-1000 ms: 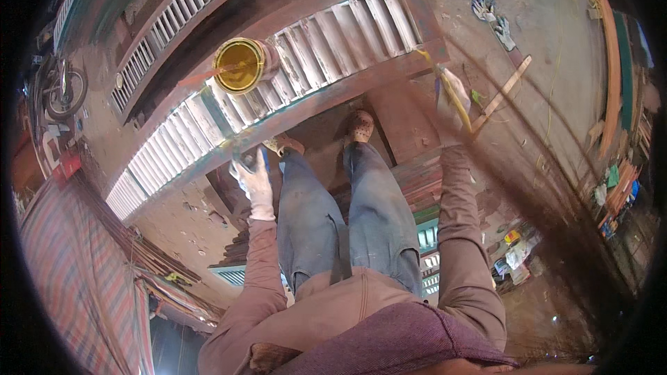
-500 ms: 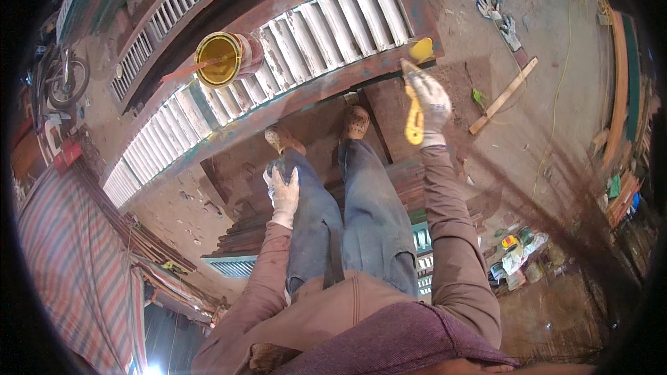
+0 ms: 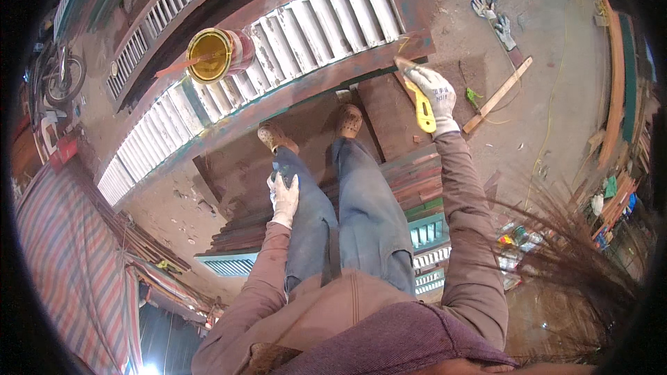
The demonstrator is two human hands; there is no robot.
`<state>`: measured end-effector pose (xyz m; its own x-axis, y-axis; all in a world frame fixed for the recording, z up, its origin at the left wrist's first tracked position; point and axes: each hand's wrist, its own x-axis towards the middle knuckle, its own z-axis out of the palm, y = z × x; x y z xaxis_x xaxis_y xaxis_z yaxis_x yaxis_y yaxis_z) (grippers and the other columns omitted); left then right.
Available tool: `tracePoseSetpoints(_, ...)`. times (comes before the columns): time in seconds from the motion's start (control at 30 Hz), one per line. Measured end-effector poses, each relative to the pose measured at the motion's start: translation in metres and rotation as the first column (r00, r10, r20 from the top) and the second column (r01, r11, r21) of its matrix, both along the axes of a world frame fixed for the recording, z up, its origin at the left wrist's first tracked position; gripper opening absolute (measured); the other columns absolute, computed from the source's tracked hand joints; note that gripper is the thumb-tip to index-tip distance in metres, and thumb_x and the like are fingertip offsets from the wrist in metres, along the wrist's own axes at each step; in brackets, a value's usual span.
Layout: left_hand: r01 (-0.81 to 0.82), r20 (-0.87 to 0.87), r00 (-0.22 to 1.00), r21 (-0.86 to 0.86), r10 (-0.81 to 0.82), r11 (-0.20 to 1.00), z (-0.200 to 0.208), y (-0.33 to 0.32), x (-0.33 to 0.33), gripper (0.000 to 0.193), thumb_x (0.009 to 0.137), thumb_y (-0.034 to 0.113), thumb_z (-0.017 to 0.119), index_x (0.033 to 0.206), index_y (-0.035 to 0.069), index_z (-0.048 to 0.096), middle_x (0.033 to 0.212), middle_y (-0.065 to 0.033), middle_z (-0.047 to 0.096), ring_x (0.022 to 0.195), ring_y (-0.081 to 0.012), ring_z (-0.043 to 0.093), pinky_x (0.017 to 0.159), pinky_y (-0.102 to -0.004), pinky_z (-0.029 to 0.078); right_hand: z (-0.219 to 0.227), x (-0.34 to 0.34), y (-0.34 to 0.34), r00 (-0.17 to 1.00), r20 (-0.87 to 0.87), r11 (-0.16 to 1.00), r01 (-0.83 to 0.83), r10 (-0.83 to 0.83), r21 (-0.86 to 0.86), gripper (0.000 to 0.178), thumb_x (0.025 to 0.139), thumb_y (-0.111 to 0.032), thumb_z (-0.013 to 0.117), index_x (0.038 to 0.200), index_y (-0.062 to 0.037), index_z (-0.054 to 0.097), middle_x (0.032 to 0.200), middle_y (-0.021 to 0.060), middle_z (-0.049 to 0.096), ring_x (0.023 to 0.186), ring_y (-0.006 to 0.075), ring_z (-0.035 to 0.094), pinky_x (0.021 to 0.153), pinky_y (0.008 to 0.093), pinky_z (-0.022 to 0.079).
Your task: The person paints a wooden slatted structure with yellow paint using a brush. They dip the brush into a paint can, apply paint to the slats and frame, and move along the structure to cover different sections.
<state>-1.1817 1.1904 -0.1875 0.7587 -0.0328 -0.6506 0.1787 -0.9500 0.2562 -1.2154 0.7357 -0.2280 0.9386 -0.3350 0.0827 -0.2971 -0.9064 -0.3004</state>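
Note:
My right hand, in a pale glove, is closed on a paintbrush. Its yellow handle points toward me, and its brown tip is just short of the near right corner of a brown louvred shutter. White slats fill the shutter's frame. A thin yellow streak marks that corner. My left hand, also gloved, rests on my left knee, thumb and fingers apart; a dark bluish patch shows at the fingertips. On the slats stands an open paint can of yellow-brown liquid, a reddish stick across its mouth.
Another louvred shutter lies beyond. Loose gloves and a wooden strip are on the floor at right. Stacked boards lie beside my legs. A motorcycle wheel and striped sheet are at left; dark bristly strands at right.
My right hand with the paintbrush has shifted slightly right, its tip drawn a little left. The round yellow patch at the shutter's corner no longer shows; a thin streak does. My left hand stays put.

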Motion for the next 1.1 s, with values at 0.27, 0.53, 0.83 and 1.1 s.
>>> tracePoseSetpoints(0.27, 0.161, 0.029, 0.987, -0.248, -0.159, 0.955, -0.020, -0.058, -0.027, 0.039, 0.089, 0.032, 0.062, 0.119, 0.007, 0.059, 0.120, -0.0189, 0.058, 0.109, -0.0351, 0.057, 0.093, -0.0445, 0.046, 0.040, 0.045, -0.079, 0.940, 0.201, 0.927, 0.204, -0.275, 0.316, 0.021, 0.091, -0.017, 0.059, 0.108, -0.0107, 0.069, 0.106, 0.0110, 0.069, 0.097, 0.0269, 0.068, 0.082, 0.0329, 0.052)
tracePoseSetpoints(0.53, 0.078, -0.317, 0.928, -0.349, -0.196, 0.934, -0.019, -0.101, -0.101, 0.050, 0.090, 0.036, 0.059, 0.125, 0.001, 0.055, 0.125, -0.0226, 0.057, 0.117, -0.0385, 0.054, 0.100, -0.0437, 0.042, 0.040, 0.059, -0.059, 0.983, 0.117, 0.980, 0.125, -0.144, 0.157, 0.025, 0.090, -0.014, 0.059, 0.113, -0.0131, 0.067, 0.109, 0.0084, 0.068, 0.095, 0.0280, 0.067, 0.080, 0.0345, 0.053)
tracePoseSetpoints(0.83, 0.083, -0.349, 0.917, -0.311, -0.195, 0.947, -0.026, -0.064, -0.072, 0.038, 0.091, 0.034, 0.056, 0.118, 0.007, 0.060, 0.119, -0.0180, 0.060, 0.113, -0.0363, 0.055, 0.097, -0.0434, 0.044, 0.002, 0.028, 0.068, 0.989, -0.111, 0.989, 0.085, -0.099, -0.122, 0.041, 0.077, -0.015, 0.064, 0.118, -0.0135, 0.063, 0.116, 0.0045, 0.063, 0.102, 0.0272, 0.062, 0.080, 0.0379, 0.054)
tracePoseSetpoints(1.1, 0.083, -0.254, 0.956, -0.245, -0.146, 0.966, -0.008, -0.015, -0.059, 0.033, 0.090, 0.030, 0.059, 0.113, 0.007, 0.063, 0.112, -0.0166, 0.064, 0.108, -0.0349, 0.059, 0.093, -0.0436, 0.046, 0.026, 0.030, -0.004, 0.894, -0.031, 0.895, 0.446, -0.447, -0.036, 0.027, 0.091, -0.015, 0.055, 0.115, -0.0135, 0.066, 0.113, 0.0065, 0.068, 0.099, 0.0258, 0.066, 0.084, 0.0349, 0.052)
